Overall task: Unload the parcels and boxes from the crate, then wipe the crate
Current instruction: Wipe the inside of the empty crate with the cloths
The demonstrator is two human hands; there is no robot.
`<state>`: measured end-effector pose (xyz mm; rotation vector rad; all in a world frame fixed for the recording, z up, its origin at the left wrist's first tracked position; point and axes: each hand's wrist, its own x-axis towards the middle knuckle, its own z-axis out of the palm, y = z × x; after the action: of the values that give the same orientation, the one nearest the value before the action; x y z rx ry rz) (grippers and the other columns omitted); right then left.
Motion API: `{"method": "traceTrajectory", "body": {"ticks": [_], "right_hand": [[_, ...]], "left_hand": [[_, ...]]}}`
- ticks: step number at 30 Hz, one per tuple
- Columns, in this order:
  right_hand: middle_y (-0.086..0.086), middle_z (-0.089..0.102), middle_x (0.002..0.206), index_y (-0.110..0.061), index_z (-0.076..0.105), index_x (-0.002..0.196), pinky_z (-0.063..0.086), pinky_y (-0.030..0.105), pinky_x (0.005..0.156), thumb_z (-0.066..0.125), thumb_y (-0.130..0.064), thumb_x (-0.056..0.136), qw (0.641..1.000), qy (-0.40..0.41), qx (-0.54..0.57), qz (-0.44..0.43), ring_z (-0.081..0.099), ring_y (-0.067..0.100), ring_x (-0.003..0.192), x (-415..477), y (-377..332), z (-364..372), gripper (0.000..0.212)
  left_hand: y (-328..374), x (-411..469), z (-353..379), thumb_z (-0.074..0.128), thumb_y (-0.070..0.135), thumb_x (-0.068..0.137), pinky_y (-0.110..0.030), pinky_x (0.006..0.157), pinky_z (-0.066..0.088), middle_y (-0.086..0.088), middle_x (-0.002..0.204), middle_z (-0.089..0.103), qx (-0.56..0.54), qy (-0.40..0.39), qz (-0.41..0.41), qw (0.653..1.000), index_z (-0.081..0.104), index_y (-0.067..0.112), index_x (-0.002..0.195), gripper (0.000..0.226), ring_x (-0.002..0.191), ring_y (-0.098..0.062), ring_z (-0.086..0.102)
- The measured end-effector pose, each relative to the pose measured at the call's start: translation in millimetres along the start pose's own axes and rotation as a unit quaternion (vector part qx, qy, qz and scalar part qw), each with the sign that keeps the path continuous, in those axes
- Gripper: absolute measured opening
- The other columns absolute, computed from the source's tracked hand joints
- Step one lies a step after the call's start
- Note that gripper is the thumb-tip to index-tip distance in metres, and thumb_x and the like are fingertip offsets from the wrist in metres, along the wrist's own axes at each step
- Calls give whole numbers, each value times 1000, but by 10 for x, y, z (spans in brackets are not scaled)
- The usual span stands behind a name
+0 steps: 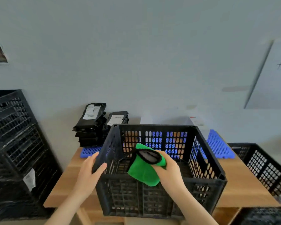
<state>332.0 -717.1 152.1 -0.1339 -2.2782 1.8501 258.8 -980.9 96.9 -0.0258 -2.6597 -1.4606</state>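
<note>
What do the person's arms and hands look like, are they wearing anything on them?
The left forearm and right forearm are bare, with no sleeves in view. The left hand and right hand have no gloves, and no watch, ring or wristband is visible. The picture is soft, so small marks cannot be told.

Head camera, wide-angle: looks forward-down, close over crate [136, 197], wall [136, 62] behind.

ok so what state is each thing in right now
crate: on the table, no parcels visible inside
green cloth: bunched, held inside the crate
left hand: grips the crate's left wall
right hand: grips the green cloth
parcels: stacked behind the crate
</note>
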Motion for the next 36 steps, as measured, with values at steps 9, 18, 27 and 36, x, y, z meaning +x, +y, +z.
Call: {"method": "traceTrajectory", "body": {"ticks": [9, 18, 27, 36], "right_hand": [[-17, 65, 103, -36, 59, 112, 46, 14, 76, 59, -7, 90, 1000, -3, -20, -14, 58, -1, 99, 492, 116, -695, 35], [-12, 62, 104, -34, 55, 119, 44, 12, 67, 58, -10, 93, 997, 7, -77, -25, 56, 5, 97, 584, 327, -1539, 36], [-13, 59, 113, -32, 52, 128, 44, 18, 85, 59, -8, 90, 965, -102, -234, -64, 55, 7, 104, 365, 687, -1657, 46], [-22, 43, 134, -37, 31, 143, 29, 30, 111, 47, -57, 84, 851, -230, -450, -146, 36, 2, 123, 163, 830, -1472, 65]], "left_hand": [[-9, 206, 361, 63, 44, 90, -47, 113, 34, 1, 153, 39, 48, 26, -66, 996, 39, 23, 147, 64, 140, -22, 36], [191, 13, 561, 60, 51, 90, -46, 109, 36, 1, 153, 35, 134, 31, -88, 987, 41, 28, 144, 62, 138, -22, 37], [252, -145, 760, 50, 57, 93, -43, 107, 38, 2, 156, 23, 203, 8, -90, 975, 37, 34, 145, 58, 139, -25, 34], [137, -130, 608, 40, 54, 98, -46, 120, 12, 9, 163, -1, 225, -59, -14, 972, 26, 37, 151, 57, 151, -20, 0]]}}
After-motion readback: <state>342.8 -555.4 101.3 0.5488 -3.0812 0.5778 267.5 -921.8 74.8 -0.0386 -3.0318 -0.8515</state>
